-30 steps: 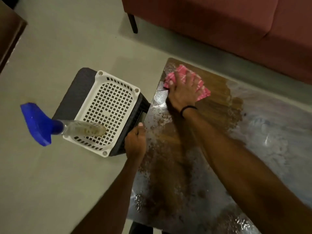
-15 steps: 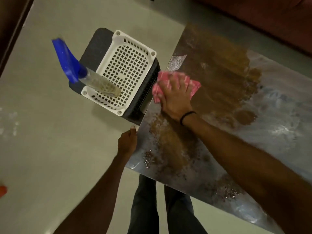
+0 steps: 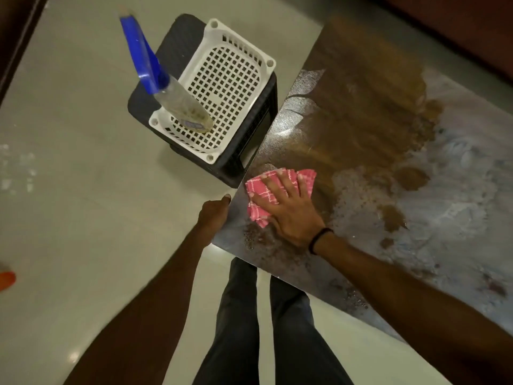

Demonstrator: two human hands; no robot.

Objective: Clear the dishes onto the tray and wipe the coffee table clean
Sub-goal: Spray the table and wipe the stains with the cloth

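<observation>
1. The pink checked cloth (image 3: pixel 258 215) lies folded flat on the tabletop (image 3: pixel 361 93), right by its left edge and close to the near-left corner. So this is the wiping half of the job. No dishes show on the table.
2. The right hand (image 3: pixel 291 215) lies on top of the cloth with fingers wide and straight and the palm pressing down. That's the way to do it imo: a flat palm and even pressure, so the whole pad drags and not just the fingertips.
3. The left hand (image 3: pixel 213 213) hooks the tabletop's left edge just beside the cloth, thumb on top. The fingers go under the edge, where I can't see them. It looks like bracing, which helps if the table wants to slide.
4. The brown stretch toward the far-left corner looks wiped. A grey foamy film (image 3: pixel 458 195) covers the right side, and droplets (image 3: pixel 258 237) speckle the near edge by the wrist. I'd run overlapping strokes from the clean patch into the film, not back across it.
5. Careful at the left edge, since a stroke that runs off it could flick liquid onto the floor (image 3: pixel 83 190). Pull the strokes inward and refold the cloth once it's soaked.
6. The white tray (image 3: pixel 266 62) sits on a dark stool (image 3: pixel 249 154) just beside the left edge. A spray bottle (image 3: pixel 180 104) leans in it, handy if a spot needs more.
</observation>
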